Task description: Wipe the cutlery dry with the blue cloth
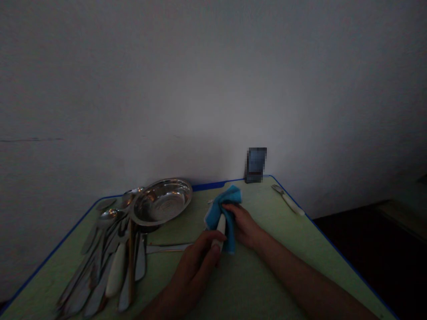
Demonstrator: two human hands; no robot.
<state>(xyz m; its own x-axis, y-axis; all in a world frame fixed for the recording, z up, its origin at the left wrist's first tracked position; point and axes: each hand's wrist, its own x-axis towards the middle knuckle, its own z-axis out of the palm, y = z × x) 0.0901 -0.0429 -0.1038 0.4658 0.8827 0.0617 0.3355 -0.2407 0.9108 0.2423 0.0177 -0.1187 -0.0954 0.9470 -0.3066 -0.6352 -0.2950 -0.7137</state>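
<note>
My left hand [202, 255] is closed around the pale handle of a white-handled utensil [221, 225], whose far end is wrapped in cloth, so its kind is hidden. My right hand [243, 222] pinches a blue cloth [231, 195] around that end. Both hands are just above the middle of the table. Left of my left hand a flat metal handle [170, 248] lies crosswise on the tabletop.
A shiny metal bowl [163, 202] sits tilted at the back left, by a pile of spoons and other cutlery [100, 266]. A white-handled fork [288, 200] lies near the right edge of the green table [320, 275]. A blurred-out phone-like device [256, 164] leans against the wall.
</note>
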